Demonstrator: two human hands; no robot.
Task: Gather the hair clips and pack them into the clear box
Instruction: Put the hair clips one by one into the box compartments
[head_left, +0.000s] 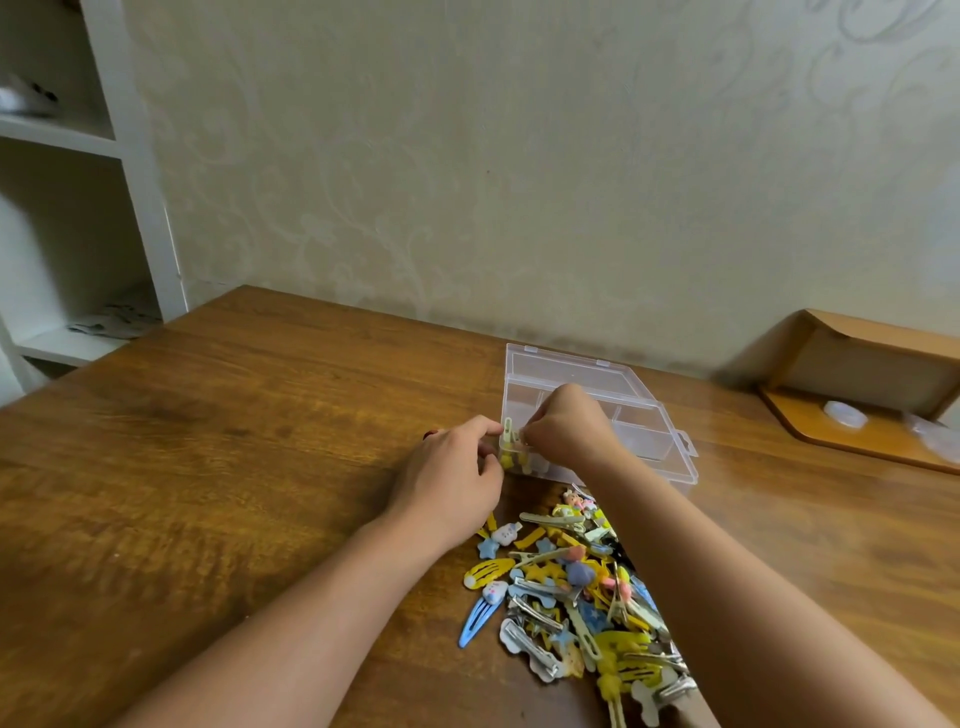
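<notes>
I find both hands at the near-left corner of the clear box, which lies open on the table. My right hand pinches a pale yellow clip, standing roughly upright with its long axis vertical, over the near-left compartment; yellow clips already lie there. My left hand has its grip curled at the box's left wall, thumb touching the clip's edge; whether it pinches I cannot tell. The loose pile of hair clips lies just short of the box, under my right forearm and nearer that hand.
</notes>
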